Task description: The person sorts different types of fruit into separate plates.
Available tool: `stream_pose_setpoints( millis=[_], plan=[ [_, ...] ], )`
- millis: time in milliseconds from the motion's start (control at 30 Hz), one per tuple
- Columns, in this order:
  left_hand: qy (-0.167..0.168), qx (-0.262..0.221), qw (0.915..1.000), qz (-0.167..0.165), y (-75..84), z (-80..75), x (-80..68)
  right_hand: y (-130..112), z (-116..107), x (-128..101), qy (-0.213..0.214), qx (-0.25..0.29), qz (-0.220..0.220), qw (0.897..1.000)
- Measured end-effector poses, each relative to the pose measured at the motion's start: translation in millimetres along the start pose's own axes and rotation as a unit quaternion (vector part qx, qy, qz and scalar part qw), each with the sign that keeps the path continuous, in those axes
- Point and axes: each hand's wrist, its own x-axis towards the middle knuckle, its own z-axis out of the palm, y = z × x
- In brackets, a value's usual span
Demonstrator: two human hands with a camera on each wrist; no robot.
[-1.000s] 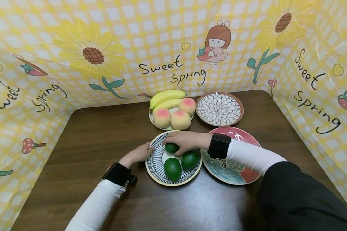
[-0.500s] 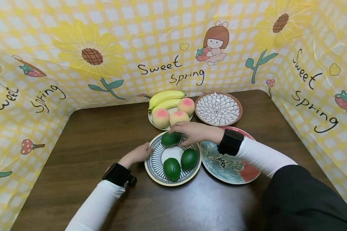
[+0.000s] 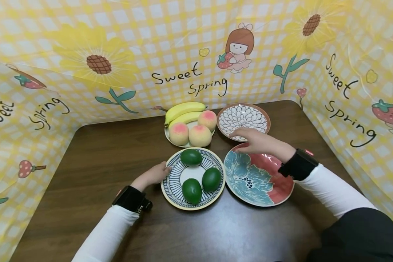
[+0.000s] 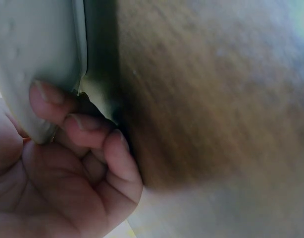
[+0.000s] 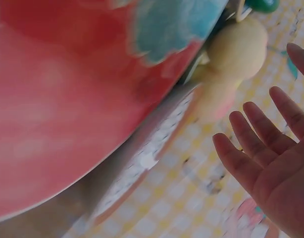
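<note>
My left hand (image 3: 153,175) pinches the left rim of a blue-striped plate (image 3: 173,191), thumb over the edge. In the left wrist view its curled fingers (image 4: 85,126) lie against the pale underside of the plate. Three smooth green oval fruits sit on that plate: one at the back (image 3: 191,157), one at the right (image 3: 211,179), one at the front (image 3: 192,191). My right hand (image 3: 262,142) hovers over the back of a red plate with a blue flower (image 3: 249,178), holding nothing. The right wrist view shows its fingers (image 5: 261,134) spread and nearly straight.
Behind the striped plate, a small pale plate (image 3: 186,146) bears bananas (image 3: 185,109) and three peaches (image 3: 200,135). To its right stands a brown-rimmed plate with a petal pattern (image 3: 242,118). A yellow checked cloth (image 3: 144,36) walls the brown table (image 3: 118,142).
My right hand has let go of the back green fruit, which now lies nearer the plate's back rim, and has moved right over the red plate. My left hand keeps its grip.
</note>
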Motion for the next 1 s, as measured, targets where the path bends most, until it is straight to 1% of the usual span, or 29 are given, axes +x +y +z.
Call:
stream_pose_setpoints(
  millis=[100,267,333,433,533,600,767,900,1000],
  plan=[
    [-0.003,-0.004,1.0000,0.004,-0.7,2.2,1.2,16,-4,-21,0.004,0.005,0.051,0.999],
    [-0.002,-0.008,0.9999,0.009,-2.2,2.3,1.3,34,-8,-53,0.011,0.001,0.119,0.993],
    [-0.001,-0.008,0.9999,0.012,-2.5,1.3,1.5,39,-9,-65,0.018,-0.001,0.136,0.991],
    [-0.002,-0.006,0.9999,0.016,-2.5,0.0,2.3,46,-8,-81,0.025,0.010,0.166,0.986],
    [-0.004,-0.002,0.9998,0.018,-2.1,-0.3,3.0,52,-4,-97,0.030,0.028,0.188,0.981],
    [-0.003,-0.001,0.9998,0.019,-2.2,-0.5,2.8,54,-1,-106,0.033,0.049,0.206,0.977],
    [-0.002,0.001,0.9999,0.017,-2.8,-0.4,3.1,59,9,-123,0.055,0.092,0.264,0.959],
    [-0.003,0.005,0.9999,0.012,-2.7,-0.8,2.9,60,15,-132,0.071,0.132,0.290,0.945],
    [-0.005,0.004,0.9999,0.013,-2.2,-0.5,3.1,58,16,-137,0.066,0.176,0.309,0.932]
  ],
)
